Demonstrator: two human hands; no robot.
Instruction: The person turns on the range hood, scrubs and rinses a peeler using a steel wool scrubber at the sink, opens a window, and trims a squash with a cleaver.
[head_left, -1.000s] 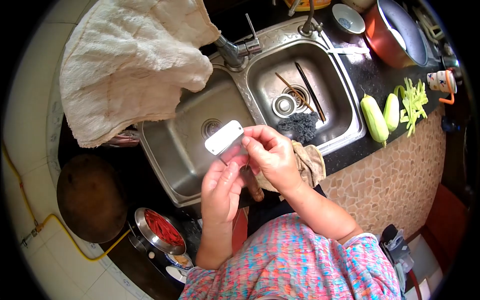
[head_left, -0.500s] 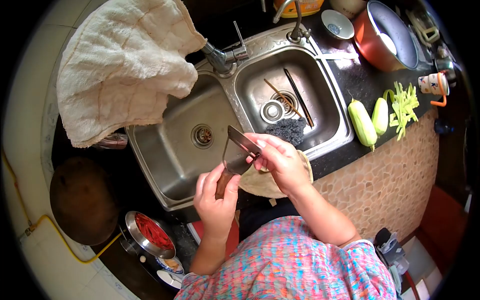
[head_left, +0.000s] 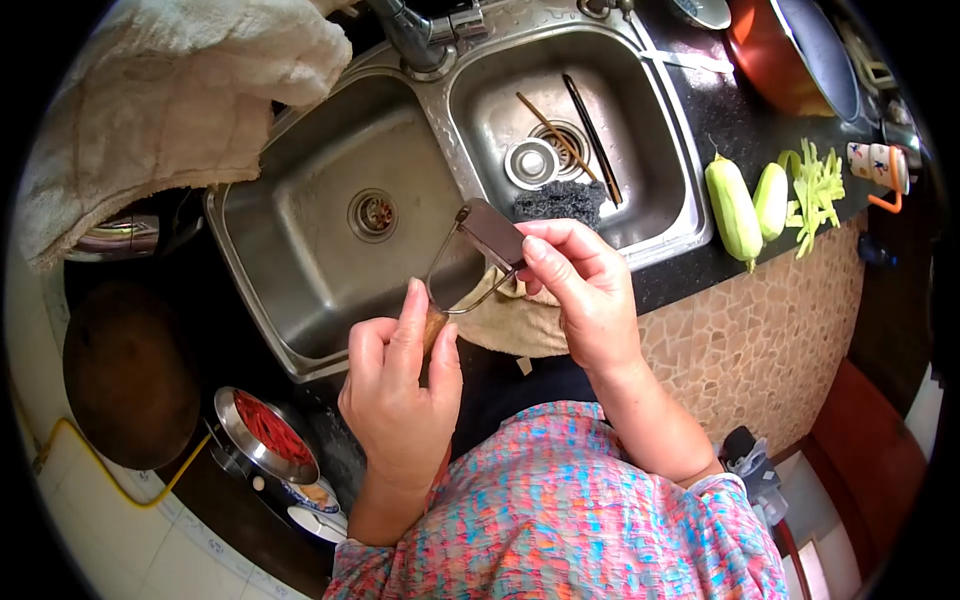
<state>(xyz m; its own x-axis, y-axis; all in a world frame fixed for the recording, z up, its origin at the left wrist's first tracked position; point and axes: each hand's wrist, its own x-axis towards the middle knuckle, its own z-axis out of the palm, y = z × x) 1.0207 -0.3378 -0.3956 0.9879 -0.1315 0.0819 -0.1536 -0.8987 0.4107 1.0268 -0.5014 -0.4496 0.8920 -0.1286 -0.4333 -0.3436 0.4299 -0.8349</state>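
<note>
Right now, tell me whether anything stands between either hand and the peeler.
Nothing visible does: the left hand holds the peeler by its wooden handle, and the right hand pinches the blade end. The cloth shows behind it, not between.

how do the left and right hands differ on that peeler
The left hand holds the wooden handle, while the right hand pinches the dark blade at one end. The left hand sits lower in the picture, the right hand higher. Both are bare and hold the same peeler.
</note>
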